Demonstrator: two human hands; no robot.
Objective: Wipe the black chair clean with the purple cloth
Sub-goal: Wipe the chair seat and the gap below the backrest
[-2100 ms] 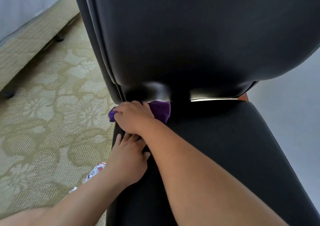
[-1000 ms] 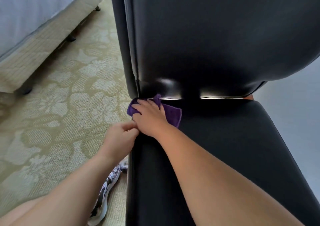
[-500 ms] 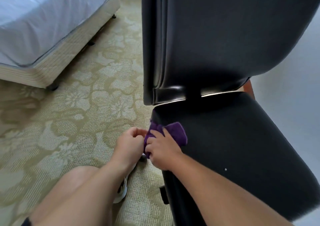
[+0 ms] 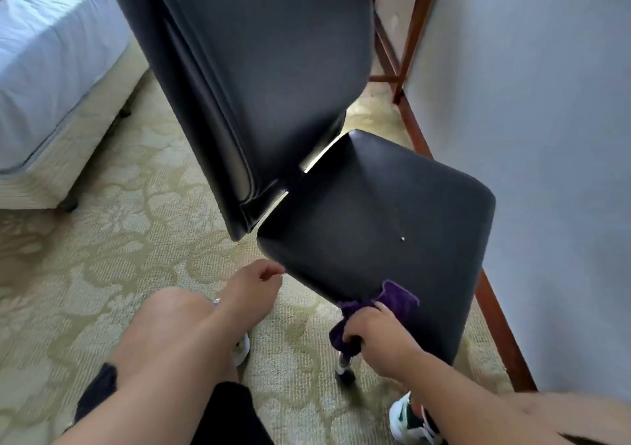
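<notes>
1. Head view: the crumpled purple cloth (image 4: pixel 397 299) of soft fabric lies lower right of centre in the frame, draped over the near edge of the seat of the black chair (image 4: pixel 375 219), which has smooth, leather-like padding.
2. The right hand (image 4: pixel 382 338) grips the cloth with its fingers curled round the bunched part. One flap lies flat on the seat and the rest hangs below the edge.
3. The left hand (image 4: pixel 251 291) sits just left of the seat's near corner, with loosely curled fingers that hold nothing. Whether it touches the chair cannot be told.
4. The tall backrest fills the upper centre, and a small white speck shows on the seat.
5. A beige floral-patterned carpet (image 4: pixel 119 239) lies beneath.
6. A white-sheeted bed (image 4: pixel 44 69) is at the upper left, and a pale grey wall (image 4: pixel 546 103) is at the right.
</notes>
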